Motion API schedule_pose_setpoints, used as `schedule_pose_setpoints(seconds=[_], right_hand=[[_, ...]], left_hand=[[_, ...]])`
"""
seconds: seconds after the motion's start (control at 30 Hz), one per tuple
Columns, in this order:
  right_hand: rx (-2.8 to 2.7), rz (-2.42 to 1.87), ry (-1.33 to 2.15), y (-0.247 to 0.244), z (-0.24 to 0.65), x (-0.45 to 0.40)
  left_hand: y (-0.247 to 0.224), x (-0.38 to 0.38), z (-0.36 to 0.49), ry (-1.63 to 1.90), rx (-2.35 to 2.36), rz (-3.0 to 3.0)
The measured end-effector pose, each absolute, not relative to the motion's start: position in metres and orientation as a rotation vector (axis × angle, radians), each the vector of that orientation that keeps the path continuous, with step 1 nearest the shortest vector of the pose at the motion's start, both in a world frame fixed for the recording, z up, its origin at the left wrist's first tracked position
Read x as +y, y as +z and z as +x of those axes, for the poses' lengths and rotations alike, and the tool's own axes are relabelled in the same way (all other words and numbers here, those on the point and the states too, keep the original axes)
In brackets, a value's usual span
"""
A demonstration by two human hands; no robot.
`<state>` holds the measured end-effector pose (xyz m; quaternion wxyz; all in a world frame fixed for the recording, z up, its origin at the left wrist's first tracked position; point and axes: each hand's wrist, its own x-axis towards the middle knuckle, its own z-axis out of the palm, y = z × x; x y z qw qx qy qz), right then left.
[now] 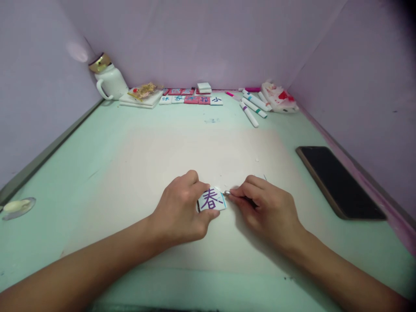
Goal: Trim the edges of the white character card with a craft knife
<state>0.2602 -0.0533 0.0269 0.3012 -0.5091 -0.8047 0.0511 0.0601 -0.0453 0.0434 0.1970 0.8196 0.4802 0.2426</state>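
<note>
A small white tile (212,199) with a purple Chinese character and blue along its right edge lies in the middle of the view. My left hand (185,206) grips it between thumb and fingers at its top and bottom edges. My right hand (264,206) is closed around a thin tool with a metal tip (226,193), and that tip is at the tile's upper right edge. Most of the tool is hidden by my fingers.
A black phone (338,182) lies at the right. Several markers (249,114), a plastic bag (279,99), lettered tiles (191,100), white boards (139,103) and a white mug (112,82) line the back. A clear oval item (19,207) is far left.
</note>
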Motion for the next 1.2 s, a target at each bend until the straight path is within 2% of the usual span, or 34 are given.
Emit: schedule_pose_setpoints(seconds=[1.2], right_hand=[[-2.373,-1.142,0.179,0.031,0.276,-0.041]], left_hand=[[0.045,-0.043,0.058,0.664,1.293,2.280]])
